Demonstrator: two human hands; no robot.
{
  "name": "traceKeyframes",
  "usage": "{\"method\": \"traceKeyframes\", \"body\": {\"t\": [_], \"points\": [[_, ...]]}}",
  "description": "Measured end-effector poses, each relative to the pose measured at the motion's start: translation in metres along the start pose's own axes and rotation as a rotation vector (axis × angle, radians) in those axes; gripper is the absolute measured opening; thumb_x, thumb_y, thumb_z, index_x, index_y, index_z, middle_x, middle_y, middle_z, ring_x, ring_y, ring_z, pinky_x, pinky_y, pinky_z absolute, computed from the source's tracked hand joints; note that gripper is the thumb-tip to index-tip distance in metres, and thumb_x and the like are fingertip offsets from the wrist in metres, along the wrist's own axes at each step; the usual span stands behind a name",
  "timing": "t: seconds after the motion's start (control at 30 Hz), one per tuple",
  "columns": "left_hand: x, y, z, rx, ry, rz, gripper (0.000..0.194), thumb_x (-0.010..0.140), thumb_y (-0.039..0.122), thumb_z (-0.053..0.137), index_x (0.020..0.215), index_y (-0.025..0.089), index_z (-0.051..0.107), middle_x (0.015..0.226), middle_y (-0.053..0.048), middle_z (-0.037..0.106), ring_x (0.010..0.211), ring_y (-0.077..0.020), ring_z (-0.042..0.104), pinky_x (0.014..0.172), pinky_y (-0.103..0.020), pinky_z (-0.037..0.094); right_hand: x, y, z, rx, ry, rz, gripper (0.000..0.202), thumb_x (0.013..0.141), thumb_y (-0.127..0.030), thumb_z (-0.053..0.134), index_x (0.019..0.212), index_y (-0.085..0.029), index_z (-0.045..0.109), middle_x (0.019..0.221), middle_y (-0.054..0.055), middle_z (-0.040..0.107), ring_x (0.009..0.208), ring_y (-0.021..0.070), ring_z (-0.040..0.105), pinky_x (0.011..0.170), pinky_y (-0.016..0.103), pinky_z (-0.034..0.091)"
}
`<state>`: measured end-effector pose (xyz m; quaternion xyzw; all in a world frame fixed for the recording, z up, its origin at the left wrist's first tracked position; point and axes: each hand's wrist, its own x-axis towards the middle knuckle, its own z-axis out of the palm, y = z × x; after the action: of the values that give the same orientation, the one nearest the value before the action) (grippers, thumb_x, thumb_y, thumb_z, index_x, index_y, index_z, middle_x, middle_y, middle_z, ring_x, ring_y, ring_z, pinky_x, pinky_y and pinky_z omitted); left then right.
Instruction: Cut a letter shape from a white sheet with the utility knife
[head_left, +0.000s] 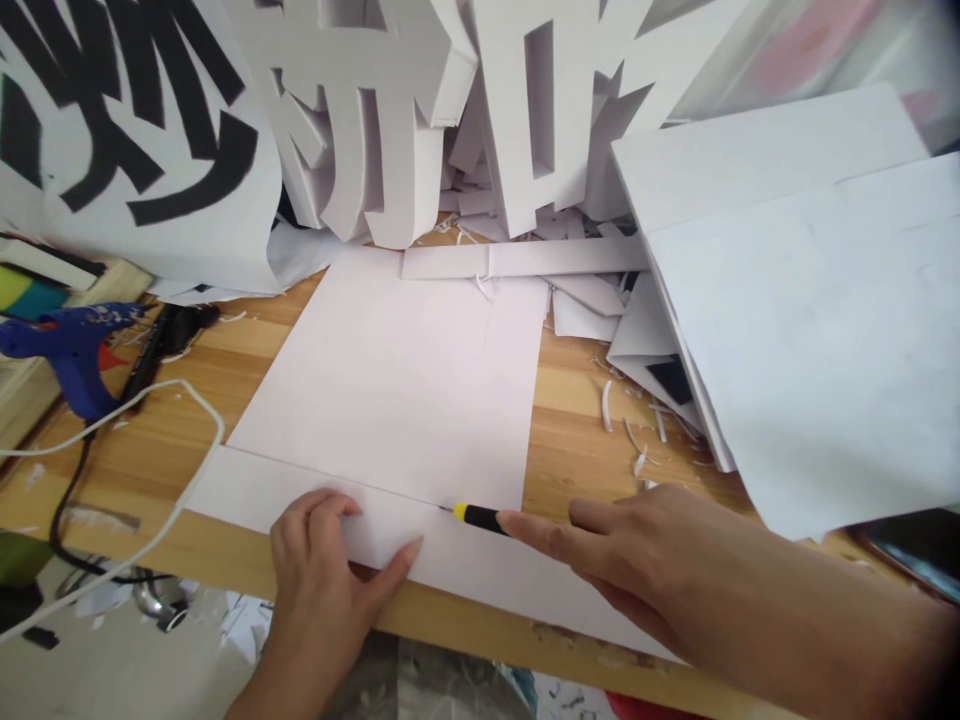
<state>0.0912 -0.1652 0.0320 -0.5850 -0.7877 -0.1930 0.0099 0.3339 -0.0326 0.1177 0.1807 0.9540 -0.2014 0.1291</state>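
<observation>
A craft knife with a black and yellow handle is in my right hand. My index finger lies along the handle, and the thin tip touches the far edge of a long white board strip. That strip runs along the table's front edge and overlaps a larger white sheet. My left hand presses on the strip left of the knife, its fingers bent and its thumb at the near side. Part of the strip is hidden behind my right forearm.
White hollow letter shapes stand at the back. Stacked white boards lie right, near a dark phone-like object. A blue glue gun and white cable lie left. Scraps litter the wooden table.
</observation>
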Motion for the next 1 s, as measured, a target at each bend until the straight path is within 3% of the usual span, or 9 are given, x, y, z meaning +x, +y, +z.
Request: {"method": "traceKeyframes", "body": {"t": [0.17,0.4,0.63,0.9,1.0], "points": [[0.000,-0.001,0.002,0.008,0.011,0.003,0.048,0.071,0.057,0.055,0.095,0.017,0.042,0.099,-0.012,0.046,0.096,-0.0302,0.044,0.084,-0.050,0.040,-0.003,0.002,-0.002,-0.023,-0.061,-0.016,0.083,0.066,0.001,0.049,0.140,-0.029,0.025,0.070,-0.003,0.059,0.047,0.0094,0.047,0.045,0.027,0.019],[-0.002,-0.001,0.002,0.014,0.001,-0.015,0.051,0.070,0.059,0.055,0.096,0.017,0.042,0.100,-0.012,0.046,0.098,-0.0305,0.043,0.085,-0.049,0.039,-0.008,0.004,0.002,-0.020,0.015,-0.025,0.078,0.070,-0.002,0.046,0.140,-0.030,0.025,0.070,-0.003,0.059,0.048,0.0095,0.047,0.045,0.026,0.022],[0.000,0.000,0.001,0.026,0.015,0.005,0.051,0.071,0.061,0.052,0.094,0.017,0.042,0.097,-0.012,0.046,0.096,-0.0304,0.044,0.084,-0.049,0.040,-0.012,0.007,0.000,0.001,0.011,-0.008,0.071,0.074,-0.003,0.045,0.138,-0.031,0.030,0.069,-0.004,0.059,0.048,0.0099,0.048,0.045,0.026,0.024],[-0.001,-0.002,0.002,0.029,0.021,0.009,0.050,0.071,0.060,0.053,0.094,0.017,0.043,0.099,-0.012,0.046,0.097,-0.0302,0.044,0.084,-0.049,0.040,-0.012,0.009,-0.006,-0.016,-0.056,0.008,0.071,0.069,-0.002,0.050,0.134,-0.029,0.039,0.068,-0.003,0.060,0.046,0.0096,0.049,0.042,0.027,0.022],[-0.001,-0.001,0.002,0.033,0.015,0.004,0.050,0.071,0.061,0.053,0.094,0.017,0.043,0.098,-0.012,0.046,0.096,-0.0301,0.044,0.084,-0.049,0.040,-0.015,0.011,-0.001,-0.036,-0.002,0.037,0.071,0.069,-0.006,0.053,0.133,-0.034,0.038,0.069,-0.004,0.061,0.046,0.0088,0.049,0.042,0.026,0.023]]}}
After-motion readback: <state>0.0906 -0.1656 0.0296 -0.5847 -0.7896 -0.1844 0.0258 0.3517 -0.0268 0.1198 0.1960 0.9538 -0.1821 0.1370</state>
